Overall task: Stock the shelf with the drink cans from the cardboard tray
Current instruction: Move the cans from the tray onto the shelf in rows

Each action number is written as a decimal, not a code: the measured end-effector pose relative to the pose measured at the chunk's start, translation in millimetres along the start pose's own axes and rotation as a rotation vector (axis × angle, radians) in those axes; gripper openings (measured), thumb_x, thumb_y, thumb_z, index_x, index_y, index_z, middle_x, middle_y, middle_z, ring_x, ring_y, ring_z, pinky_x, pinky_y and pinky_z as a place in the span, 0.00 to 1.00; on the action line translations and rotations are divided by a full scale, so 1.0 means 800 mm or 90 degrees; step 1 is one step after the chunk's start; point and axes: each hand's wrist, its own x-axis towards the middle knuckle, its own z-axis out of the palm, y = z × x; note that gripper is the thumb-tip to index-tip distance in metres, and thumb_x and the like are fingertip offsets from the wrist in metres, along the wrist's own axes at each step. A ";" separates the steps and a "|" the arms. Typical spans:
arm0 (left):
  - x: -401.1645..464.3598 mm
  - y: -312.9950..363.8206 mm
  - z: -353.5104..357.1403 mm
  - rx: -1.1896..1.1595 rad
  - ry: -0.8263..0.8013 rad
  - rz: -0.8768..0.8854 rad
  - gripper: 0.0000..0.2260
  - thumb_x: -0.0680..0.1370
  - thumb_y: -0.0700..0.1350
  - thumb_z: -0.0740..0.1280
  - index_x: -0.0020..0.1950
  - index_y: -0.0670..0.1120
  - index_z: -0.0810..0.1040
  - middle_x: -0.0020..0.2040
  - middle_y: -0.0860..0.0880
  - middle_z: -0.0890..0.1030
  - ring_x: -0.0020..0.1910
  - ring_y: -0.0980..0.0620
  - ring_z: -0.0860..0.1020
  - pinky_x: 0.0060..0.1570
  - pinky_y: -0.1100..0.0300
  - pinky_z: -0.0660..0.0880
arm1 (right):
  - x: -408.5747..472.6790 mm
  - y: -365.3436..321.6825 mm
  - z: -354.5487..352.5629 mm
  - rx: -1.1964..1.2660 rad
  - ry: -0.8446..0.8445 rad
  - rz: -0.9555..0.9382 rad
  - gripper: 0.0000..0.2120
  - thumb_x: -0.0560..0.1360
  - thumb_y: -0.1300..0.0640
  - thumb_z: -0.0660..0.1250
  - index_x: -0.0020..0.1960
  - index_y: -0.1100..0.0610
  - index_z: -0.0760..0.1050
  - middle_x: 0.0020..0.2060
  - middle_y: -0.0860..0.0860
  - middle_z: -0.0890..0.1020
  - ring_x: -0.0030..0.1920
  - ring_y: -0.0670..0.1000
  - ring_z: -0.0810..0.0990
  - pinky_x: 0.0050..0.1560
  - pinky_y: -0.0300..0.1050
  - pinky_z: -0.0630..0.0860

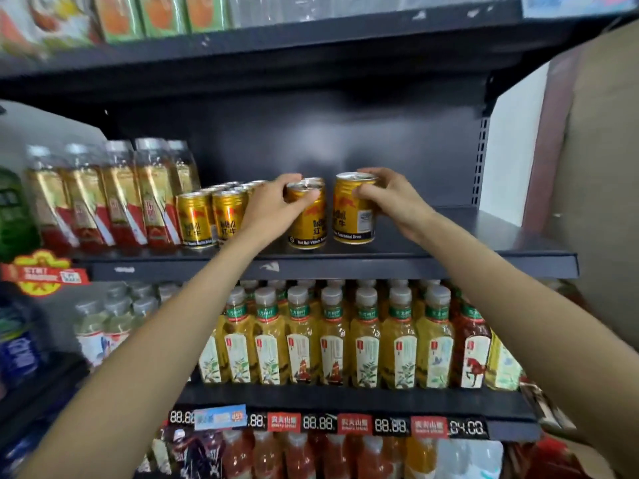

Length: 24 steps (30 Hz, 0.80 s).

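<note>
Two gold cans on shelf front edge: left hand fingers wrap left can, right hand fingers wrap right can, likely aligning them beside stocked can row at left.

**Both arms raised, each hand closed on a can**

Both bare forearms reach up and forward, converging toward the middle. The left hand curls from the left side, its fingers wrapped across the upper front of what it holds, thumb over the top. The right hand mirrors it from the right, wrist bent, grip closed around its own load.
</note>
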 end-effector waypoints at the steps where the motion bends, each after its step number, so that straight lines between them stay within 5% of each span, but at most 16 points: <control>1: 0.010 -0.005 0.007 0.020 0.000 -0.009 0.24 0.75 0.59 0.65 0.67 0.49 0.72 0.66 0.49 0.75 0.65 0.50 0.71 0.64 0.54 0.68 | 0.018 0.006 0.001 -0.022 -0.001 0.008 0.25 0.71 0.58 0.69 0.67 0.58 0.68 0.56 0.55 0.78 0.56 0.53 0.78 0.49 0.43 0.74; 5: 0.043 -0.028 0.032 0.103 0.002 0.017 0.20 0.76 0.58 0.63 0.65 0.49 0.73 0.62 0.47 0.78 0.62 0.47 0.74 0.60 0.54 0.71 | 0.075 0.024 0.006 -0.053 -0.016 0.044 0.23 0.73 0.59 0.68 0.66 0.58 0.68 0.55 0.54 0.77 0.52 0.50 0.76 0.40 0.39 0.72; 10: 0.081 -0.046 0.053 0.112 -0.014 0.018 0.17 0.78 0.56 0.61 0.62 0.49 0.74 0.60 0.47 0.78 0.59 0.46 0.76 0.55 0.55 0.72 | 0.128 0.043 0.005 -0.068 -0.036 0.078 0.22 0.72 0.59 0.69 0.64 0.58 0.69 0.53 0.55 0.77 0.52 0.54 0.78 0.50 0.49 0.77; 15: 0.107 -0.066 0.061 0.154 -0.086 0.019 0.16 0.78 0.56 0.60 0.62 0.49 0.73 0.61 0.45 0.78 0.60 0.45 0.76 0.55 0.53 0.73 | 0.155 0.055 0.004 -0.124 -0.070 0.057 0.20 0.73 0.63 0.68 0.63 0.63 0.70 0.48 0.55 0.77 0.43 0.48 0.78 0.43 0.42 0.77; 20: 0.113 -0.076 0.060 0.174 -0.151 -0.002 0.19 0.80 0.56 0.57 0.66 0.48 0.68 0.69 0.44 0.69 0.66 0.45 0.70 0.60 0.52 0.69 | 0.162 0.068 0.004 -0.122 -0.135 0.088 0.16 0.74 0.62 0.66 0.61 0.58 0.71 0.53 0.55 0.77 0.55 0.53 0.77 0.60 0.52 0.75; 22: 0.109 -0.076 0.060 0.272 -0.152 0.029 0.25 0.77 0.60 0.59 0.70 0.48 0.65 0.74 0.45 0.60 0.71 0.44 0.62 0.66 0.50 0.65 | 0.158 0.065 0.000 -0.143 -0.164 0.082 0.18 0.76 0.61 0.65 0.65 0.57 0.68 0.59 0.56 0.76 0.59 0.53 0.75 0.62 0.49 0.73; 24: 0.102 -0.073 0.060 0.429 -0.093 0.138 0.33 0.73 0.65 0.62 0.71 0.47 0.63 0.72 0.44 0.62 0.69 0.44 0.63 0.65 0.50 0.65 | 0.155 0.057 -0.006 -0.231 -0.182 0.059 0.27 0.76 0.57 0.66 0.72 0.55 0.61 0.68 0.55 0.69 0.64 0.52 0.71 0.63 0.45 0.69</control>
